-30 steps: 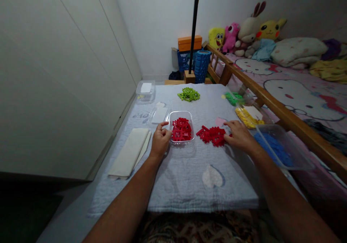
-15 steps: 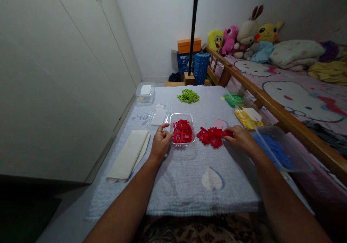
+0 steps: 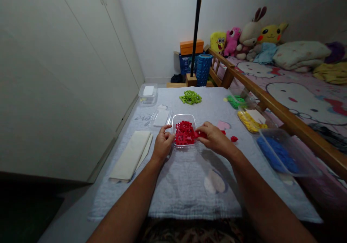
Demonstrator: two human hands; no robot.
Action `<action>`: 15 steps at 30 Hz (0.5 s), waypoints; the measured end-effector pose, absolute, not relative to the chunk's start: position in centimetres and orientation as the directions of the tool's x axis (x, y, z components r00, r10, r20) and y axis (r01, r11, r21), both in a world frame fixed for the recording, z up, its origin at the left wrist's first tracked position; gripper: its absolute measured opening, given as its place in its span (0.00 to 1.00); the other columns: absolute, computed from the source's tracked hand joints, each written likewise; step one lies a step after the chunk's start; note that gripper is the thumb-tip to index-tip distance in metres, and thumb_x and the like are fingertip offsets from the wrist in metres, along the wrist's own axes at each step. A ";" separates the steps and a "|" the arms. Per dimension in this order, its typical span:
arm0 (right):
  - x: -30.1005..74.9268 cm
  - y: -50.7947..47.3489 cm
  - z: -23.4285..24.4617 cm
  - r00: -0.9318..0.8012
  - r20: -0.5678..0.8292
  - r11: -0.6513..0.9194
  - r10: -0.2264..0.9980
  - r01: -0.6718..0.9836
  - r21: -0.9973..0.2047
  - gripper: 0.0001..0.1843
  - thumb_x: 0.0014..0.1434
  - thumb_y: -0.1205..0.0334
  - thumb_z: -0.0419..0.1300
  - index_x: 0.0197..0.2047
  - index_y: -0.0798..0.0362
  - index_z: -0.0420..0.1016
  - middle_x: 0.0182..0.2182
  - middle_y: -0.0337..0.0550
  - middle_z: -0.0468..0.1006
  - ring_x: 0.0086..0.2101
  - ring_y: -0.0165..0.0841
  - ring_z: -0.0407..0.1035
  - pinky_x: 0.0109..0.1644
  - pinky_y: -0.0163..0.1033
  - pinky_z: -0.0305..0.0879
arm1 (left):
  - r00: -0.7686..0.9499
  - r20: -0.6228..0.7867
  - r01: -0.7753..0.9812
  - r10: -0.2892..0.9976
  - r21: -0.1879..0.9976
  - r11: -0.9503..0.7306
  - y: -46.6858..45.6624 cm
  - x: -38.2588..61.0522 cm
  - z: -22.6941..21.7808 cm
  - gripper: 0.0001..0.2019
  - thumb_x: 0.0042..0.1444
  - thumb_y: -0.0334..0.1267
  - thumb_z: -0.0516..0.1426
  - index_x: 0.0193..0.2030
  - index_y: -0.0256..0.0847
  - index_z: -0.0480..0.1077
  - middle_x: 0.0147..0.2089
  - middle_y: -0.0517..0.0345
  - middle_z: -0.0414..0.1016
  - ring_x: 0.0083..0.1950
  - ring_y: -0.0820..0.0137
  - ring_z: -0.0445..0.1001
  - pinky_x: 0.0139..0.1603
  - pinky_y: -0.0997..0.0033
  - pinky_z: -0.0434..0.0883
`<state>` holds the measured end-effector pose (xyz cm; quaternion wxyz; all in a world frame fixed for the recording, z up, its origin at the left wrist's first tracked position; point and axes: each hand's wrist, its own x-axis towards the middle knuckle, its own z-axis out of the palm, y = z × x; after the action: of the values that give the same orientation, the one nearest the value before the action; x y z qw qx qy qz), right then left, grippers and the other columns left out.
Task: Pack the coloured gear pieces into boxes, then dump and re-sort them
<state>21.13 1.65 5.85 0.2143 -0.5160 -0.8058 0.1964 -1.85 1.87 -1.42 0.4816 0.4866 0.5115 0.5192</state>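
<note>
A small clear plastic tub [image 3: 182,117] full of red plastic pieces [image 3: 183,132] stands on the white quilted cloth [image 3: 187,185]. My left hand [image 3: 162,145] grips the tub's left rim, fingers curled. My right hand [image 3: 215,139] is closed over a bunch of red pieces at the tub's right rim, some showing at its fingertips. A single red piece [image 3: 234,139] lies on the cloth to the right of that hand.
A green pile [image 3: 190,97] lies further back. Clear lids [image 3: 161,117], an empty tub [image 3: 148,93] and a folded cloth [image 3: 131,155] sit left. Tubs of green [image 3: 235,100], yellow [image 3: 249,120] and blue pieces [image 3: 276,153] line the wooden bed rail [image 3: 273,105]. A black pole [image 3: 196,29] stands behind.
My right hand has swept the loose red pile leftward to the tub's right edge, leaving one or two pieces behind on the cloth. The left hand has stayed on the tub.
</note>
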 end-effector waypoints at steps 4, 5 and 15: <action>20.6 2.2 6.0 -0.340 0.112 0.343 0.934 0.759 -0.553 0.13 0.57 0.71 0.65 0.46 0.51 0.77 0.38 0.44 0.76 0.37 0.34 0.71 0.44 0.39 0.66 | -0.060 0.015 0.013 0.998 1.000 -0.014 1.9 -1.9 -1.6 0.22 0.55 0.44 0.61 0.55 0.41 0.66 0.21 0.74 0.55 0.21 0.78 0.54 0.25 0.79 0.53; 20.5 2.4 6.0 -0.317 0.118 0.327 0.941 0.759 -0.563 0.12 0.57 0.71 0.65 0.45 0.51 0.76 0.38 0.43 0.77 0.37 0.33 0.71 0.43 0.38 0.66 | -0.060 0.013 0.012 0.998 1.000 -0.013 1.8 -1.9 -1.5 0.22 0.55 0.44 0.61 0.55 0.41 0.66 0.21 0.74 0.55 0.21 0.78 0.54 0.25 0.79 0.53; 19.3 3.6 4.6 -0.343 0.255 0.425 0.904 0.662 -0.618 0.13 0.56 0.71 0.64 0.45 0.51 0.77 0.40 0.43 0.77 0.35 0.31 0.69 0.44 0.38 0.67 | -0.066 -0.016 -0.007 0.998 1.000 0.016 1.7 -1.7 -0.9 0.23 0.53 0.44 0.61 0.54 0.40 0.66 0.21 0.74 0.56 0.21 0.78 0.54 0.25 0.79 0.53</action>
<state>19.33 3.60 4.62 0.2906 -0.4940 -0.7925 0.2085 -1.74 1.68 -0.92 0.4888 0.4774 0.5188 0.5139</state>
